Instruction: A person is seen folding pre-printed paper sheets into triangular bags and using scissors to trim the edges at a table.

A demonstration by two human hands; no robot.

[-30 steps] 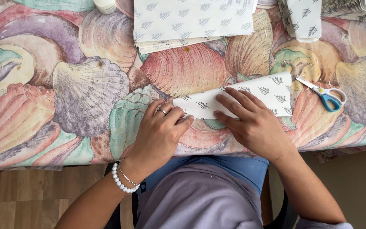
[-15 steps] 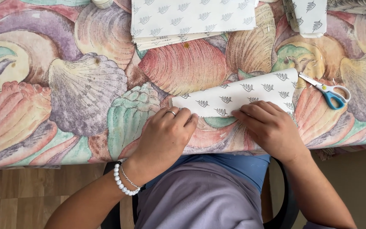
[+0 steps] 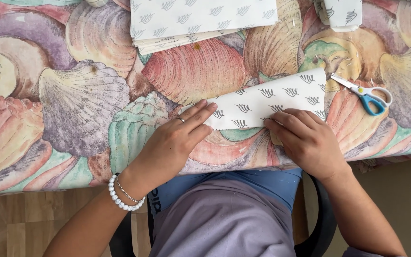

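Seashell-print tablecloth [image 3: 72,95] in pink, purple and green covers the table, wood floor [image 3: 20,223] below the near edge. Left hand [image 3: 172,143], ring on 1 finger, pearl bracelet [image 3: 122,196] at the wrist, lies flat with fingers stretched out, fingertips pressing the left end of a folded white paper [image 3: 267,100] with small dark leaf marks. Not gripping, just pressing down. Right hand [image 3: 308,140] rests palm down on the paper's lower right edge, fingers loosely curled and pointing left, holding the fold flat; nothing clasped in it. Paper sits at the near-middle of the table, tilted, right end higher, between both hands. Just beside its upper right corner: scissors [image 3: 365,93], white blades, blue-and-white handles, closed, apart from both hands. Further back, well apart: a stack of same-pattern sheets [image 3: 200,19] at the top centre, and 1 more folded patterned piece [image 3: 341,13] at the top right. Person's grey and blue clothing [image 3: 224,214] at the bottom.
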